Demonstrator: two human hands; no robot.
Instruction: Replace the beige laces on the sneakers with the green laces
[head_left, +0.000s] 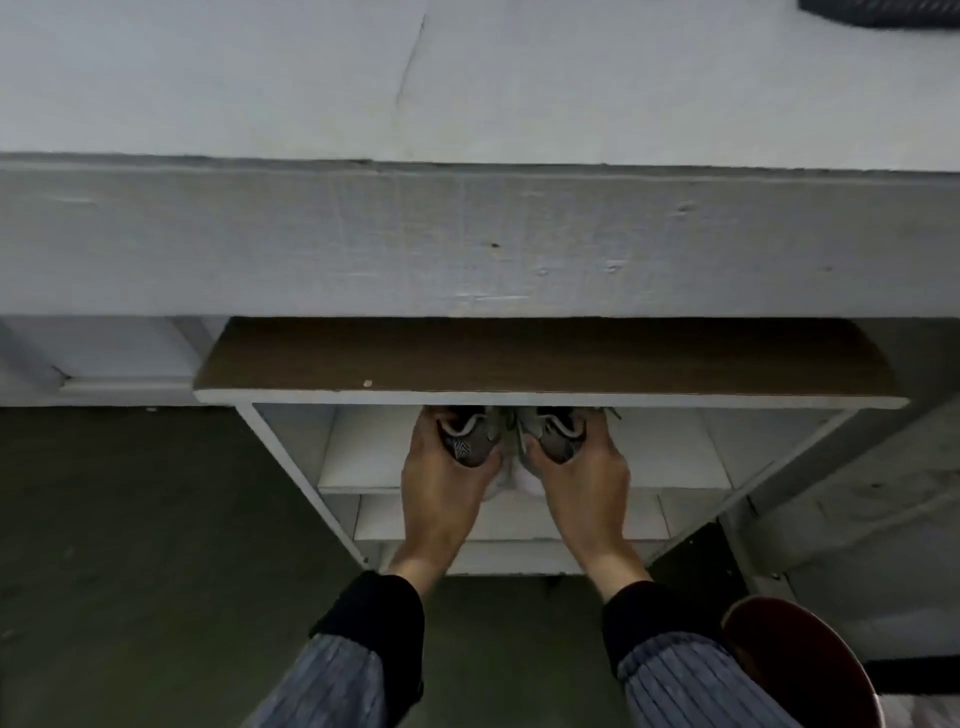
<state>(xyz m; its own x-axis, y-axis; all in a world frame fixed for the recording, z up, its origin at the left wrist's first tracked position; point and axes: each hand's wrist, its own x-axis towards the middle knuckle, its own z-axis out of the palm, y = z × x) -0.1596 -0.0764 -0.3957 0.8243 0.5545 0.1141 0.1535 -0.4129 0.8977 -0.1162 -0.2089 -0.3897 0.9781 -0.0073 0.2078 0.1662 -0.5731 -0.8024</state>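
Two grey-and-black sneakers sit side by side, heels toward me, at the front of a white shelf unit under the table. My left hand (447, 483) grips the heel of the left sneaker (470, 439). My right hand (582, 478) grips the heel of the right sneaker (556, 436). The toes and most of the lacing are hidden under the brown shelf top (545, 358). A short bit of greenish lace (613, 413) shows at the right sneaker's edge. White soles show between my hands.
A white painted table (467, 234) overhangs the shelf unit (675, 452), which has two white shelves. A dark object (883, 10) lies at the table's far right. A round red stool seat (800, 660) is at my lower right. Dark green floor (156, 545) spreads to the left.
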